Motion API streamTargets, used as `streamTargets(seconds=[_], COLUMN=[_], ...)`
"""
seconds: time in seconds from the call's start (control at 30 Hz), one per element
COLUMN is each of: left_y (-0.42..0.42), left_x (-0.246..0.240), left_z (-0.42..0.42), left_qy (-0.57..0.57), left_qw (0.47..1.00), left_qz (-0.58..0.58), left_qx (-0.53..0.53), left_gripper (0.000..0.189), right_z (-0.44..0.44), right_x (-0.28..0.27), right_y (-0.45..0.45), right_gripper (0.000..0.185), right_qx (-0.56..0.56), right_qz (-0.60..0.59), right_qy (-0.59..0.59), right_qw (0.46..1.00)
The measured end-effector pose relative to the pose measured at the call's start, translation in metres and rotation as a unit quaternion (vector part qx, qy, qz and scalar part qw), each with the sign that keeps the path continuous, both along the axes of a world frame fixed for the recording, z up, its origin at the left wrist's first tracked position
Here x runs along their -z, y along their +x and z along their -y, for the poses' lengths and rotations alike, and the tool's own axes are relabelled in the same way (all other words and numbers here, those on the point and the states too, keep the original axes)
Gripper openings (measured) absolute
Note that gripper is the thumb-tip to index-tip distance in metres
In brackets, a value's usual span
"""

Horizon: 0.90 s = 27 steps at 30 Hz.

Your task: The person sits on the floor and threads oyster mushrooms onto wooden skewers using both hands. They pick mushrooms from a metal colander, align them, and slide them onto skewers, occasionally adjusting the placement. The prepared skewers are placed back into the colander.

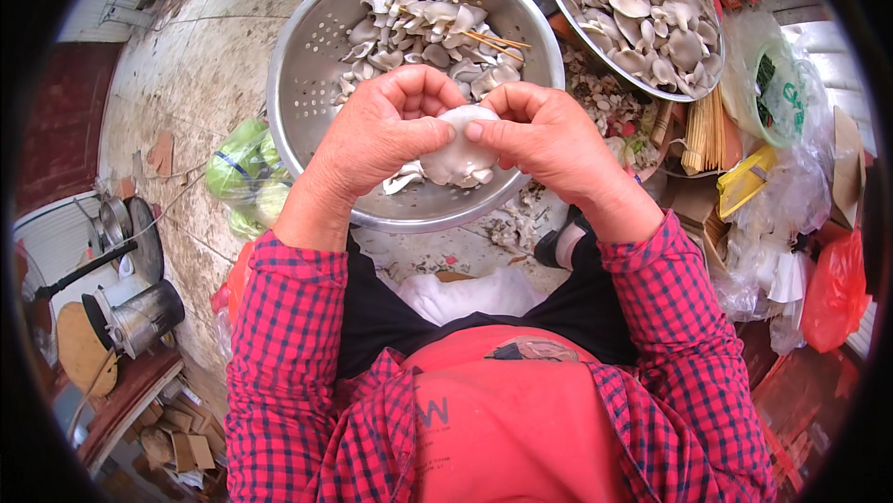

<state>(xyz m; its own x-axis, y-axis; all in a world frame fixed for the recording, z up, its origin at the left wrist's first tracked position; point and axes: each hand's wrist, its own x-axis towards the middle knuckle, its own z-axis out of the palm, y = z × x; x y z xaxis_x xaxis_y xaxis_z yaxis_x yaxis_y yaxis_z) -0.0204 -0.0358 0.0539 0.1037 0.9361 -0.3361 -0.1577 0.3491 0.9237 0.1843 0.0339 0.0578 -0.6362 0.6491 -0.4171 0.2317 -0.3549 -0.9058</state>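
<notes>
Between both hands, over the near part of a perforated steel colander, is a pale oyster mushroom. My left hand grips its upper left edge with thumb and fingers. The upper right edge is pinched by my right hand, its thumb close to the other thumb. Fingertips behind the cap are hidden. Several oyster mushrooms lie in the colander, with thin wooden skewers among them. A second metal bowl, at the upper right, is heaped with oyster mushrooms.
A bundle of wooden skewers lies below the second bowl, by mushroom scraps. Bagged green vegetables rest on the floor left of the colander. Plastic bags and a yellow packet are at right. A metal pot stands far left.
</notes>
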Motion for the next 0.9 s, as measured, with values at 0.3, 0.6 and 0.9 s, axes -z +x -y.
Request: streamTargets(seconds=[0.3, 0.6, 0.9], left_y=[0.006, 0.009, 0.0], left_x=[-0.001, 0.005, -0.004], left_z=[0.005, 0.007, 0.002], left_qy=[-0.018, -0.016, -0.079], left_qw=[0.999, 0.988, 0.99], left_qz=[-0.039, 0.15, 0.072], left_qx=[0.02, -0.038, -0.093], left_gripper=[0.027, 0.02, 0.022], right_z=[-0.003, -0.004, -0.011], right_x=[-0.011, -0.013, -0.013], right_y=[-0.001, 0.003, 0.009], right_gripper=[0.021, 0.021, 0.019], right_qx=[-0.012, 0.006, 0.203], right_qz=[-0.046, -0.091, -0.155], right_qy=[-0.024, -0.023, -0.005], right_qw=[0.999, 0.996, 0.967])
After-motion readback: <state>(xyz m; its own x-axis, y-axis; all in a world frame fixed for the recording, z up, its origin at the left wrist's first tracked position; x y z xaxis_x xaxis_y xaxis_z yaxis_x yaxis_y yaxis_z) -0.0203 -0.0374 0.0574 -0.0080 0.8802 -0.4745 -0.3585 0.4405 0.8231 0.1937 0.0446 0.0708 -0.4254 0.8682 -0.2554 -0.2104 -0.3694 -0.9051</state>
